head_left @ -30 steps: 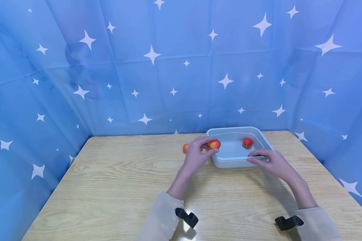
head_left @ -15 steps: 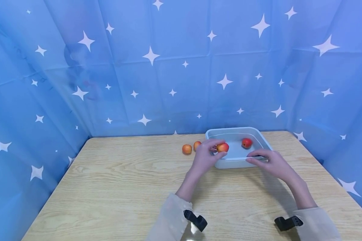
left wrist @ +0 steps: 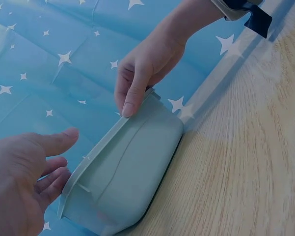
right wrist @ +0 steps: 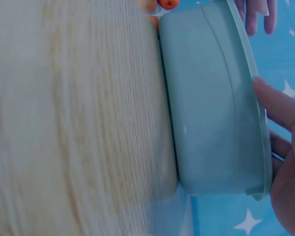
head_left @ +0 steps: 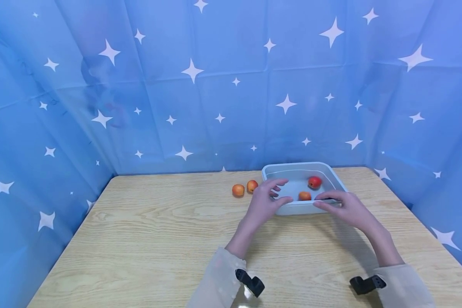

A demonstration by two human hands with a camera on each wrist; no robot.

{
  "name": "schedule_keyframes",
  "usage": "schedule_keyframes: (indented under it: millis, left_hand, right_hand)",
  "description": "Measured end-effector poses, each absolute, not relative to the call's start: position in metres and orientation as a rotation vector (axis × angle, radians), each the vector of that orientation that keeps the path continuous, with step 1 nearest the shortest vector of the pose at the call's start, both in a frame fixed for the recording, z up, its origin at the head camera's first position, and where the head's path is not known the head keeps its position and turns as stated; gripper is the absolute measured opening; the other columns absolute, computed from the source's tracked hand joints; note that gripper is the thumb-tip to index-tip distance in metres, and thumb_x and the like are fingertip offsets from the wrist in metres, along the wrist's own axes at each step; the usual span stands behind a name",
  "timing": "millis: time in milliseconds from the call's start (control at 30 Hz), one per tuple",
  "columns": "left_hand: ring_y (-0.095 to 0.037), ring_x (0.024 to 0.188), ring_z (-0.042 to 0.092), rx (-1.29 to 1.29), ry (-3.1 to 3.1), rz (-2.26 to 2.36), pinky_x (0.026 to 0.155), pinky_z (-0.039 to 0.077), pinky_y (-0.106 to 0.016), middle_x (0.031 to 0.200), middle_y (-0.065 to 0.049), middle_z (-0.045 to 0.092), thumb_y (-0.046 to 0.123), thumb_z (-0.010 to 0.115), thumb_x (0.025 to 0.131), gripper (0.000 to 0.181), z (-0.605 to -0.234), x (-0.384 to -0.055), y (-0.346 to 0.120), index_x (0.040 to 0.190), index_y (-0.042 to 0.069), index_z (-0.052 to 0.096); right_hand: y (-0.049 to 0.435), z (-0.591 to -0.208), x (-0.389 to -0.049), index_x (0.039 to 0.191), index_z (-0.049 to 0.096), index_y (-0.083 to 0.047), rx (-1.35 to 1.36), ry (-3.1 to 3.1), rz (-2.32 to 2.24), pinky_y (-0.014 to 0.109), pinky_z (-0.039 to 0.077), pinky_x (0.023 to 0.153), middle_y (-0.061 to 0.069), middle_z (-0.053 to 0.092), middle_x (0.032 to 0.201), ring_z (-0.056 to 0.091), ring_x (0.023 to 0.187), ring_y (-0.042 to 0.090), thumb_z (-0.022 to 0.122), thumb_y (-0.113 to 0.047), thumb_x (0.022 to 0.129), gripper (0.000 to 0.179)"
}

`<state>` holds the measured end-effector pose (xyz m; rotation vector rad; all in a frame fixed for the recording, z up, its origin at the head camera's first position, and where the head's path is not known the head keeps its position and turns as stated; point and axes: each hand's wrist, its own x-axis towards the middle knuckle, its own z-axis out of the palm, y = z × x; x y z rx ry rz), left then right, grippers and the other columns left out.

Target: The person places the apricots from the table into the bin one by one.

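A pale blue plastic bin (head_left: 298,208) stands at the back right of the table. Inside it lie a red apple (head_left: 314,182) and a smaller-looking orange-red apple (head_left: 304,196) near the front wall. My left hand (head_left: 263,201) hovers over the bin's left front corner, thumb and fingers apart, holding nothing. With my right hand (head_left: 344,208) I pinch the front rim, thumb outside and fingers inside, as the left wrist view also shows. Two more apples, one orange-yellow (head_left: 238,190) and one redder (head_left: 252,185), sit on the table left of the bin.
The wooden table (head_left: 158,231) has its back edge close behind the bin. A blue curtain (head_left: 231,85) with white stars hangs behind and at both sides. Black wrist cameras (head_left: 250,282) are strapped on both sleeves.
My left hand carried an apple rightward over the bin and let it go; that apple now lies inside near the front wall. My right hand stayed on the rim.
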<state>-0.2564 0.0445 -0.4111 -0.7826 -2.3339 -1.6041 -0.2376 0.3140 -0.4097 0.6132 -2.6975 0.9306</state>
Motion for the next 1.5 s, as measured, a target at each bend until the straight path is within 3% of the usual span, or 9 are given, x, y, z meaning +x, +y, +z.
schedule_keyframes:
  millis: [567,900,1200,1500]
  left_hand:
    - [-0.011,0.097,0.061,-0.766,-2.259,-1.588,0.086,0.056,-0.035,0.115,-0.004,0.069,0.014,0.081,0.087,0.042,-0.408,-0.259,0.034,0.126,0.009,0.068]
    - [-0.012,0.098,0.061,-0.727,-2.252,-1.624,0.089,0.053,-0.031,0.117,-0.003,0.067,0.015,0.082,0.086,0.043,-0.406,-0.265,0.023,0.126,0.010,0.068]
    - [-0.029,0.105,0.061,-0.711,-2.270,-1.608,0.089,0.054,-0.041,0.120,-0.006,0.066,0.015,0.079,0.089,0.041,-0.404,-0.268,0.010,0.127,0.009,0.067]
    - [-0.033,0.107,0.060,-0.658,-2.288,-1.582,0.091,0.055,-0.046,0.122,-0.013,0.064,0.013,0.079,0.089,0.042,-0.406,-0.273,0.000,0.128,0.006,0.066]
  right_hand:
    - [0.315,-0.412,-0.239,0.106,0.077,-0.013,0.617,-2.702,0.927,0.028,0.052,0.074,-0.004,0.072,0.097,0.058,0.089,0.008,0.076,-0.022,0.092,0.016]
    - [0.314,-0.410,-0.238,0.104,0.078,-0.015,0.625,-2.684,0.940,0.026,0.049,0.072,-0.005,0.072,0.096,0.057,0.086,0.007,0.077,-0.019,0.091,0.013]
    - [0.313,-0.409,-0.236,0.104,0.078,-0.016,0.626,-2.685,0.946,0.025,0.049,0.073,-0.005,0.071,0.096,0.057,0.086,0.007,0.077,-0.019,0.091,0.013]
    - [0.315,-0.412,-0.238,0.105,0.077,-0.015,0.606,-2.701,0.934,0.026,0.050,0.072,-0.005,0.072,0.096,0.057,0.087,0.009,0.076,-0.022,0.092,0.015]
